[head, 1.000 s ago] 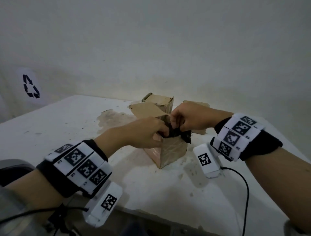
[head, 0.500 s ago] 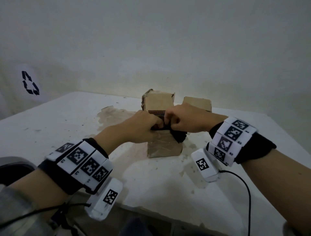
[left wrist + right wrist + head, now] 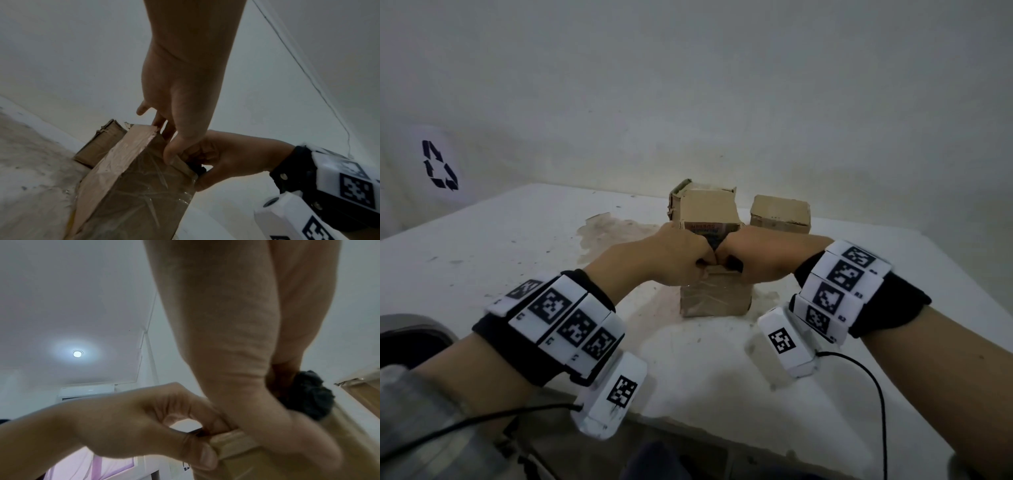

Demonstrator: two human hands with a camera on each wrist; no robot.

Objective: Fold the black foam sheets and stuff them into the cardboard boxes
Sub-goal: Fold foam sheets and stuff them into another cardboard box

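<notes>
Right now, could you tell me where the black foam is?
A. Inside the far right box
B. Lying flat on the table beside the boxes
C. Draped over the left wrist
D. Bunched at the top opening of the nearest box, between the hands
D: a wad of black foam pokes out at the top of the nearest box, where the left hand and right hand press together.

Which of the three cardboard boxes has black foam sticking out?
The nearest box, under both hands, with black foam at its top; the two boxes behind show none.
</notes>
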